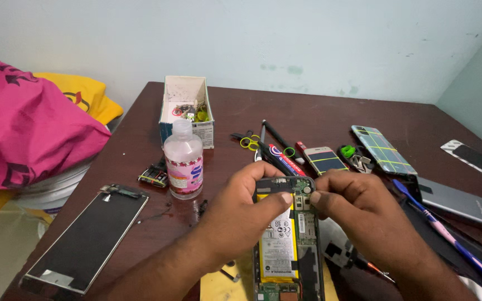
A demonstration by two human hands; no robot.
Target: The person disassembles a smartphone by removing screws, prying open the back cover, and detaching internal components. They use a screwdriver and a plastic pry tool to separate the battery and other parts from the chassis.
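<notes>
An opened phone (288, 239) lies in front of me with its back off, showing a yellow-edged battery and green circuit board. My left hand (235, 209) grips its upper left edge, thumb pressed on the top of the board. My right hand (358, 209) pinches at the upper right corner of the board, fingertips closed together; what sits between them is too small to see. A detached phone screen (87, 237) lies flat to the left on the dark brown table (308, 114).
A clear bottle (183, 161) with a pink label stands left of my hands, behind it an open cardboard box (186, 106) of small parts. Tweezers, pens, a small phone (324, 160), two other phones (383, 149), a blue-pink pen (447, 237) and a screwdriver (366, 265) lie right. Pink cloth (23, 122) sits at left.
</notes>
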